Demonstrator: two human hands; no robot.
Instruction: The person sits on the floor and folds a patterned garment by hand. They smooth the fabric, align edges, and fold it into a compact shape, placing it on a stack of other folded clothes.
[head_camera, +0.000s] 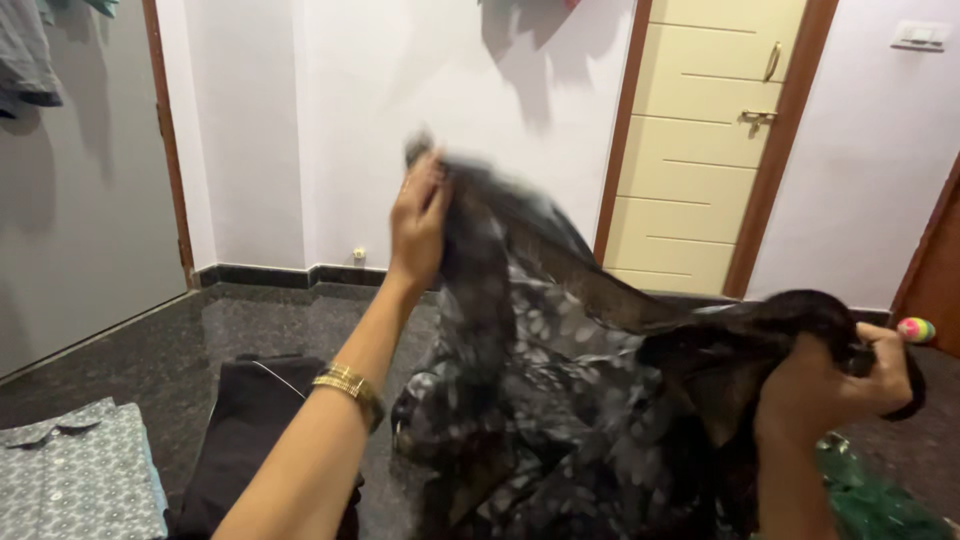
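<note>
Black patterned garment (560, 400) | left hand (418, 225) pinching its raised edge | right hand (835, 385) fisted around bunched fabric

- The room is evenly lit, rather soft, with a slightly warm tone on the cream door (705, 140).
- Light comes from above and behind the camera; hanging clothes throw grey shadows on the white wall (420, 120).
- The polished dark floor (250, 320) shows faint reflections, no strong glare.
- The dark patterned cloth (560, 390) is smeared by motion blur, mostly at its top edge near the left hand (418, 222).
- The right hand (835, 385) is a little soft too.
- The door and wall stay sharp; the vertical lines lean at the edges.
</note>
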